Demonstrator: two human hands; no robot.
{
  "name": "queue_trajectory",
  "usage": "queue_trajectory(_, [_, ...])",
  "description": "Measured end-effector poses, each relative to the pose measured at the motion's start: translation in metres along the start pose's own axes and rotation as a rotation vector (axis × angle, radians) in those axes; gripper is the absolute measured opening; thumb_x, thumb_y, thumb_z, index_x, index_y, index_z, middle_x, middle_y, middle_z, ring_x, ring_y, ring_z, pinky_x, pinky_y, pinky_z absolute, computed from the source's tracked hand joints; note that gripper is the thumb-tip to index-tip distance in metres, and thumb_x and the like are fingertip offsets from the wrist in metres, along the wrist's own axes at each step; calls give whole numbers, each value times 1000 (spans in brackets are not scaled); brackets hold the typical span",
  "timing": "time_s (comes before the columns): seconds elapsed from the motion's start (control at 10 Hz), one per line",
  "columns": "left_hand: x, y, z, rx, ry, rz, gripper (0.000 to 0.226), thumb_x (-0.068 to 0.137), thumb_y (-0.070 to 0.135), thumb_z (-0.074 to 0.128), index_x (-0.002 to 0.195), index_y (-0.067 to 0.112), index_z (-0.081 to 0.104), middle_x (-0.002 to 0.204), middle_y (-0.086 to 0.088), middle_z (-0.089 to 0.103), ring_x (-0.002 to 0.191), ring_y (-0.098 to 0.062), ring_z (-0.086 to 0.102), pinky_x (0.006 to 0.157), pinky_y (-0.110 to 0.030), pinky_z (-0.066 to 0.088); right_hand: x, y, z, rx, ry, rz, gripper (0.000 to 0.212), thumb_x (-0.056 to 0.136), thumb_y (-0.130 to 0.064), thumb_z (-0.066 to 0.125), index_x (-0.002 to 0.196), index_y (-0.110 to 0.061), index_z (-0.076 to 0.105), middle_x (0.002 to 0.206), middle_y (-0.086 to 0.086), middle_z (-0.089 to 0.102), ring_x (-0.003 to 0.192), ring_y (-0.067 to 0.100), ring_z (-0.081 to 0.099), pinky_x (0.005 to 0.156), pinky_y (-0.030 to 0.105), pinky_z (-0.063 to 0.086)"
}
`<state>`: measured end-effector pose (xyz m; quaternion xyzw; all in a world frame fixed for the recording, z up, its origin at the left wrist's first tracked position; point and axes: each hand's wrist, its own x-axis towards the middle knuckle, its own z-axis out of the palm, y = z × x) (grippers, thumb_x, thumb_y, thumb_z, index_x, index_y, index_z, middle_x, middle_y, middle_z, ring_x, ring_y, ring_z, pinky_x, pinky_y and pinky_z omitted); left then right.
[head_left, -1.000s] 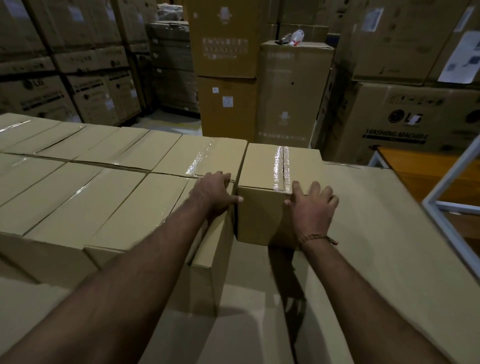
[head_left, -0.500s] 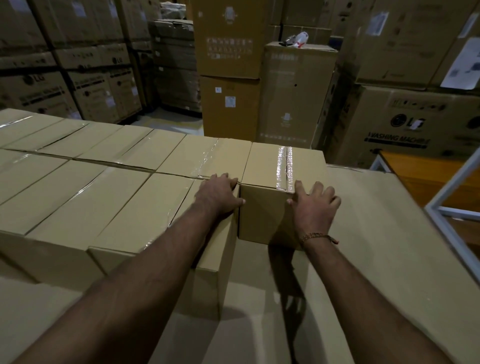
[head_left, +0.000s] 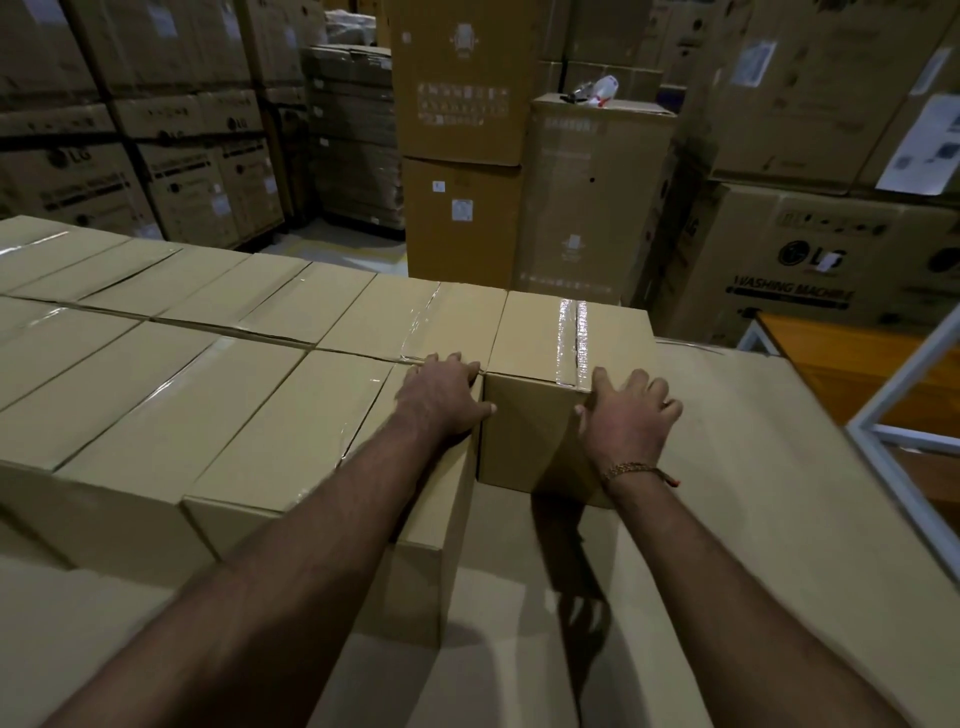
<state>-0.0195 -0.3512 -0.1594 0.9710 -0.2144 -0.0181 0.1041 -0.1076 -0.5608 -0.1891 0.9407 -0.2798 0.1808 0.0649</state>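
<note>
A small cardboard box (head_left: 530, 338), sealed with clear tape along its top, stands at the right end of the back row of like boxes. My left hand (head_left: 441, 395) rests on the top corner of the neighbouring box (head_left: 311, 426), its thumb against the taped box's front left edge. With fingers spread, my right hand (head_left: 628, 421) presses flat on the taped box's front right corner, reaching over the top edge. A bracelet circles the right wrist.
Two rows of sealed boxes (head_left: 156, 332) fill the left, on a flat cardboard sheet (head_left: 753, 493) that lies bare to the right and front. A white metal frame (head_left: 893, 395) and wooden surface (head_left: 831, 353) are at right. Tall cartons (head_left: 457, 130) and washing-machine boxes (head_left: 810, 270) stand behind.
Both hands stay in the same places on the boxes. The taped box has hardly moved; the view has shifted slightly.
</note>
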Motion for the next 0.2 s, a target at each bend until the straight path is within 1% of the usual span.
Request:
queue_trajectory(0.1, [-4, -3, -1, -52, 29, 38, 74, 96, 64, 57, 155, 21, 45, 156, -10, 48, 143, -34, 43, 114, -57, 42, 0, -1, -12, 102, 11, 27, 73, 84, -57, 76, 146, -30, 47, 135, 14, 52, 124, 34, 46, 101, 49, 41])
queue_trajectory(0.2, [-11, -6, -7, -94, 87, 64, 71, 99, 59, 56, 158, 22, 41, 163, -12, 39, 149, -32, 38, 117, -56, 40, -3, -2, -23, 220, 87, 70, 80, 87, -51, 75, 155, -25, 41, 141, 14, 51, 129, 33, 46, 103, 48, 41])
